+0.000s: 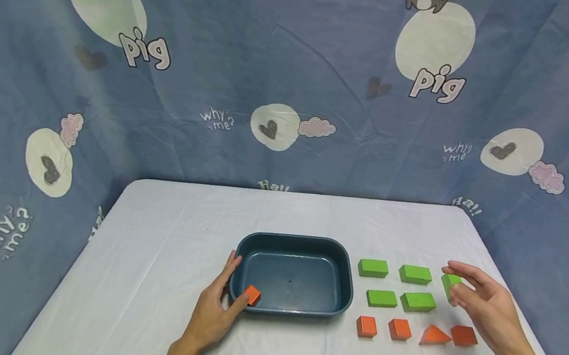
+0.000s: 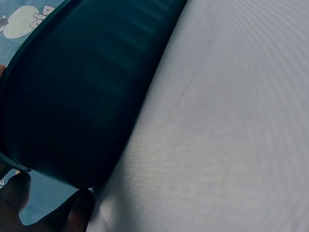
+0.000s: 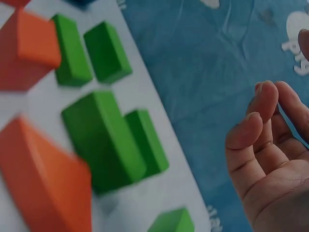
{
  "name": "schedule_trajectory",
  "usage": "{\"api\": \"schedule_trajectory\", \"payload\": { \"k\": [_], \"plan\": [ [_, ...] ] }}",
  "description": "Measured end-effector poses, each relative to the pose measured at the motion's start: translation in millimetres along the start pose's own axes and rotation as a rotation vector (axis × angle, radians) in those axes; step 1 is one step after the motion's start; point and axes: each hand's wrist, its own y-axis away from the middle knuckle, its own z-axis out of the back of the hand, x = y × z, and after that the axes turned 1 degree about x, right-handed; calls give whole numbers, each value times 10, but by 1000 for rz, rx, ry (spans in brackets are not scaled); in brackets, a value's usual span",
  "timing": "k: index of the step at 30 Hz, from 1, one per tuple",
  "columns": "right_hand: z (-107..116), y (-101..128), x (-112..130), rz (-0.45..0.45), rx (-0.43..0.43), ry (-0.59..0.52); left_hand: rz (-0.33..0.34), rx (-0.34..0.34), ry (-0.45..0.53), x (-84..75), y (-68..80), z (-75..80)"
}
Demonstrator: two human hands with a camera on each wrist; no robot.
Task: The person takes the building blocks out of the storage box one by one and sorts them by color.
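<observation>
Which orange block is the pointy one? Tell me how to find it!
Find the dark blue tub in the middle of the white table. To its right, the row nearest the person holds four orange blocks. The orange triangle is third from the tub, the only one with a sloped, pointed top.

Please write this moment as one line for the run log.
left hand: pinches orange block at bin rim | right hand: open, above green block | table: green, orange blocks

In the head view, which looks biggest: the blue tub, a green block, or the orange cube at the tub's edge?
1. Tub, by far the largest.
2. Green block.
3. Orange cube, pinched by the left hand. It lies nearer the camera than the block, yet looks smaller.
</observation>
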Motion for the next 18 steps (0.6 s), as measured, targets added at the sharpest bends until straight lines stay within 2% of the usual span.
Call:
{"api": "schedule_trajectory", "payload": {
  "k": [6, 13, 18],
  "plan": [
    [-194, -147, 98, 82, 69, -44, -4, 2, 6, 24, 0, 1],
    [-408, -297, 155, 150, 128, -14, -19, 1, 8, 52, 3, 0],
    [-569, -405, 200, 156, 158, -3, -25, -3, 8, 55, -3, 8]
  ]
}}
